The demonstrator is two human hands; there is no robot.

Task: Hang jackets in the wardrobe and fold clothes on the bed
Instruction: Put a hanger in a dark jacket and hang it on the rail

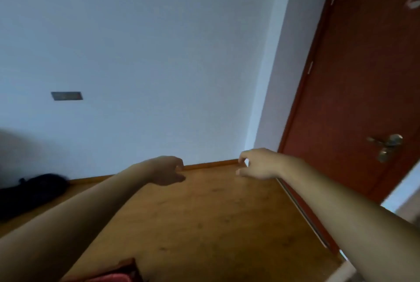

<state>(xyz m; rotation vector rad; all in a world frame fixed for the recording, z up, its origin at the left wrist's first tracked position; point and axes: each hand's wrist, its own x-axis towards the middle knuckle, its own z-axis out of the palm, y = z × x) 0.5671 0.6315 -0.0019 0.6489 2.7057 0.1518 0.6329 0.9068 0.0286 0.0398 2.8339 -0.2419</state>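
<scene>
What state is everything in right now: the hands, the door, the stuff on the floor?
Left hand: held out, fingers loosely curled, holding nothing.
Right hand: held out, fingers loosely curled, holding nothing.
Door: looks shut.
Door handle: untouched.
Black bag: lying on the floor by the wall, blurred.
Red cloth: at the bottom edge, mostly cut off.

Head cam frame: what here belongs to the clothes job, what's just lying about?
Job: left hand, right hand, both empty; red fabric at the bottom edge, possibly clothing.
Lying about: black blurred bundle by the wall, unidentifiable; reddish-brown wooden door; its metal lever handle; grey rectangular wall plate.
</scene>
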